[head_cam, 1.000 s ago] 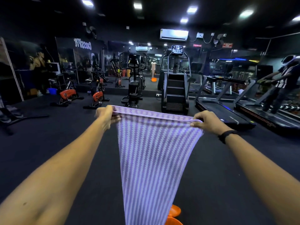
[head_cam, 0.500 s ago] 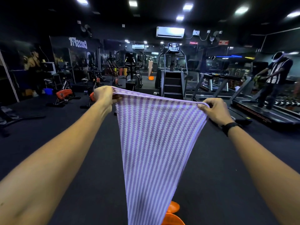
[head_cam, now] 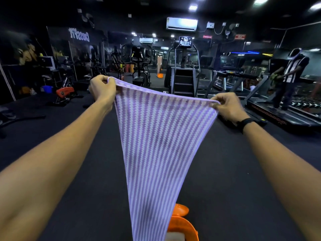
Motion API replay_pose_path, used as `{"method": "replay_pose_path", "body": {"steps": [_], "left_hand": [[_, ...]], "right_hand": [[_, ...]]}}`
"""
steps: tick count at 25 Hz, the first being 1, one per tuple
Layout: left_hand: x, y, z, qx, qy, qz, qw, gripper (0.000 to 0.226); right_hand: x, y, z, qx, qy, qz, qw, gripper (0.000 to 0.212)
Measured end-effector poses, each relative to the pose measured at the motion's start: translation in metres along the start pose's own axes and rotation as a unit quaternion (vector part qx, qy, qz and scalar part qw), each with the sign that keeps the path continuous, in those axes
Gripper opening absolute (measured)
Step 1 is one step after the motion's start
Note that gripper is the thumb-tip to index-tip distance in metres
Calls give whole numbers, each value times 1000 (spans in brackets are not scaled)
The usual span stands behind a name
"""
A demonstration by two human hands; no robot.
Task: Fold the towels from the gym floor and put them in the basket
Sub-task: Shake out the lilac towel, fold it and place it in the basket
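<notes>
— Out in front of the chest, what are the hands doing?

— Both are holding up a towel (head_cam: 159,136) with purple and white stripes. The left hand (head_cam: 102,89) is pinching the upper left corner, fingers curled over the hem. The right hand (head_cam: 227,106) is pinching the upper right corner between thumb and fingertips, sitting lower than the left, so the top edge is slanting down to the right. A black wristband (head_cam: 246,122) is circling the right wrist.

— And the cloth itself?

— It is hanging free, narrowing toward the bottom edge of the view, clear of the dark floor (head_cam: 225,171).

— Where is the basket?

— An orange basket (head_cam: 184,225) is standing on the floor below, partly hidden behind the towel's lower end; something pale is showing inside it, too blurred to name.

— Any writing?

— On the mirror wall (head_cam: 78,49) white letters are appearing reversed, reading "CrossFit". Red signs (head_cam: 240,37) are hanging near the air conditioner (head_cam: 181,24), their text too small to make out.

— Anyone else?

— A person in a striped shirt (head_cam: 291,70) is standing on a treadmill (head_cam: 284,115) at the right.
</notes>
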State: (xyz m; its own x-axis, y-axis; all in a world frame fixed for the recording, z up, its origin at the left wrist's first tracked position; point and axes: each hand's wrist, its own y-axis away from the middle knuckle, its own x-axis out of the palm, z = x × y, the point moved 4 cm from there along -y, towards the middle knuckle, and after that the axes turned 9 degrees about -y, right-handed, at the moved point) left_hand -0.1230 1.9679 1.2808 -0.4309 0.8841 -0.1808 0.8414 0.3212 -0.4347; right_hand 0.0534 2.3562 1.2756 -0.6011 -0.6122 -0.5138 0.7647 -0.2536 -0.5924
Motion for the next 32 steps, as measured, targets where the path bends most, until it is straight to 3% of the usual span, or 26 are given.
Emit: {"method": "replay_pose_path", "body": {"steps": [2,5,8,10,13,14,16,17,19,20,21,23,26,28,30,32], "left_hand": [[-3,11,-8,2,24,17,1000,19],[1,21,-15,-1,45,114,992,15],[-3,32,-14,127,-105,202,965,38],[-1,41,-14,210,-188,195,939,31],[0,41,-12,186,-113,152,964,10],[2,39,-10,155,-35,178,971,6],[5,36,-8,83,144,246,955,4],[5,36,-7,74,167,258,949,3],[7,34,-8,127,40,232,964,11],[10,33,-4,168,-52,196,965,15],[11,33,-1,188,-100,158,964,16],[16,34,7,173,-38,155,972,13],[20,34,16,71,103,270,955,4],[14,36,21,25,159,346,924,25],[7,37,25,-2,218,410,886,52],[6,40,28,-9,257,450,855,59]], "right_hand": [[-7,-3,4,-6,-29,-50,998,4],[-7,-2,-3,23,-33,-58,997,6],[-3,4,-14,32,-47,-112,992,11],[-1,6,-22,51,-76,-150,985,18],[-1,6,-21,86,-221,-155,959,16],[-2,6,-17,84,-312,-140,936,10],[-7,5,-21,103,-479,-96,866,28],[-8,7,-27,118,-479,-66,867,35],[-8,8,-38,107,-243,-8,964,36],[-5,9,-45,85,-99,-10,991,30],[-4,8,-52,73,-25,-36,996,22],[-2,10,-47,68,-8,-77,995,17],[2,16,-44,103,-161,44,981,28],[0,25,-38,136,-298,143,934,41],[-6,33,-35,169,-382,181,890,42],[-7,37,-36,177,-416,190,872,38]]}}
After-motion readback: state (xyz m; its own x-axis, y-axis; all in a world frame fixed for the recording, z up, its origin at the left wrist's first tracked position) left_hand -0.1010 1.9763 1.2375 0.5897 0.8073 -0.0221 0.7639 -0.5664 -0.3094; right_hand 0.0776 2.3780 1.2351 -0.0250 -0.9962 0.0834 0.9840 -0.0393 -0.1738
